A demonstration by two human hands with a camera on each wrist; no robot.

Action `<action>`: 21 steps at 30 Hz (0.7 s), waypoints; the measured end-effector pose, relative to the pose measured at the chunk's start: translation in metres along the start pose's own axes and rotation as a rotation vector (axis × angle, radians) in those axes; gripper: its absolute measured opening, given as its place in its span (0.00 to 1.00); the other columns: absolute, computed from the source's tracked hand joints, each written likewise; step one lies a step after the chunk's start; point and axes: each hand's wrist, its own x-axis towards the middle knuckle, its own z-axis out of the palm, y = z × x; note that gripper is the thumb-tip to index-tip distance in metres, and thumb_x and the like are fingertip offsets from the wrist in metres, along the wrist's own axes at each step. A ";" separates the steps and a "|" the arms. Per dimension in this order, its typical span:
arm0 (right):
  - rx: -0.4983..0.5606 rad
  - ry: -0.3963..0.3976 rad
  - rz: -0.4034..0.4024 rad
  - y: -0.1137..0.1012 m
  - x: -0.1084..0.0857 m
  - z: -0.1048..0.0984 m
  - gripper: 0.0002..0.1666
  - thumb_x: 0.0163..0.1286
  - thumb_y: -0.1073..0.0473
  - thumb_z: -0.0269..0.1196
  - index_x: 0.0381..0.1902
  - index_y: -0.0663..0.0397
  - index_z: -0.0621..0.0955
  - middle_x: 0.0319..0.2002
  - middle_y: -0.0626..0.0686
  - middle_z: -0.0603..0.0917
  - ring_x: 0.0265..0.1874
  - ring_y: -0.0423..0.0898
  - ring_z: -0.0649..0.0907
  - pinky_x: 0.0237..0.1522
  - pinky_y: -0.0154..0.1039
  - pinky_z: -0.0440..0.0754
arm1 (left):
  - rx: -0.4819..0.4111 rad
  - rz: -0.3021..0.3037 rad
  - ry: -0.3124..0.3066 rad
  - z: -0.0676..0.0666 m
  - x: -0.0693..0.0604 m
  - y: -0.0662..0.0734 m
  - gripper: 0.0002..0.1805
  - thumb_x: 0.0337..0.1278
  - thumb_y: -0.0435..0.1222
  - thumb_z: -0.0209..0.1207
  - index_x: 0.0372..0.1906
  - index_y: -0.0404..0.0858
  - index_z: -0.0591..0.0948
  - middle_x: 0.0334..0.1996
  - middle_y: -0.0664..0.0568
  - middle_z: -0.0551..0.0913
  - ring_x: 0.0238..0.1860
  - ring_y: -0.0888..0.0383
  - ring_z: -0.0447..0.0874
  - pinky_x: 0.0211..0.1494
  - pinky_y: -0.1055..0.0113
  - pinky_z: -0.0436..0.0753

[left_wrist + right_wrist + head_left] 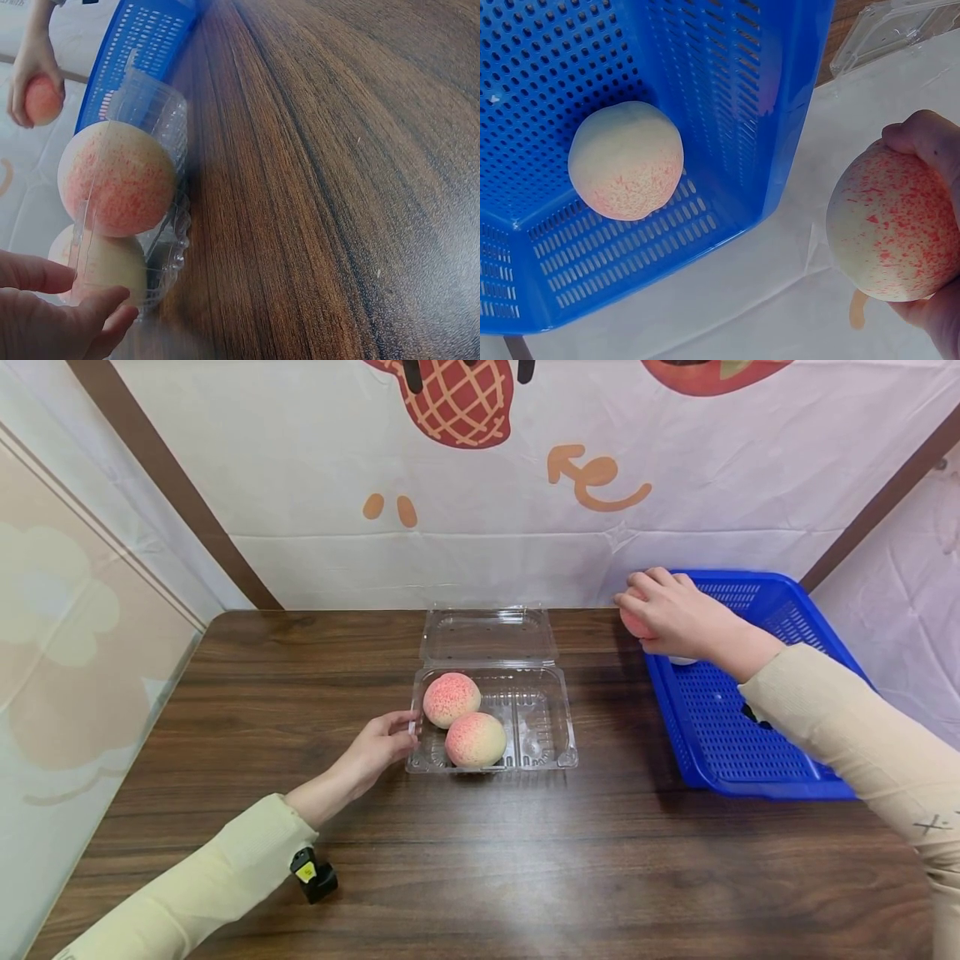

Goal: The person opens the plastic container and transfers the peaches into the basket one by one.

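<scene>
A clear hinged plastic box [536, 718] stands with its lid raised toward the wall. In its left half lie two pink-and-cream peaches, one farther back [452, 700] and one nearer [476, 740]. My left hand [360, 764] pinches the box's left wall between thumb and fingers, also visible in the left wrist view [64, 307]. My right hand [678, 618] grips another peach [896, 221] above the left rim of the blue basket [678, 752]. Inside that basket, one more peach [626, 161] shows in the right wrist view.
The wooden table [480, 877] extends in front of the box and basket. A printed cloth [300, 460] hangs along its back edge. A black device with a yellow label [313, 875] sits at my left cuff.
</scene>
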 end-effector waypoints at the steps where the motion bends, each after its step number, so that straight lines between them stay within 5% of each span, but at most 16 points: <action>1: 0.000 -0.005 0.004 0.000 0.000 0.000 0.33 0.41 0.59 0.73 0.47 0.58 0.73 0.45 0.62 0.69 0.45 0.62 0.67 0.35 0.60 0.72 | 0.001 -0.002 0.000 0.000 0.000 0.000 0.25 0.59 0.24 0.41 0.62 0.18 0.56 0.55 0.28 0.65 0.51 0.51 0.69 0.59 0.59 0.71; 21: 0.005 -0.033 0.045 0.007 -0.004 0.003 0.33 0.42 0.60 0.71 0.49 0.60 0.73 0.46 0.64 0.70 0.46 0.63 0.67 0.37 0.61 0.72 | 0.006 -0.003 -0.001 -0.001 0.000 -0.001 0.25 0.59 0.23 0.41 0.62 0.18 0.55 0.56 0.28 0.64 0.54 0.47 0.67 0.61 0.55 0.68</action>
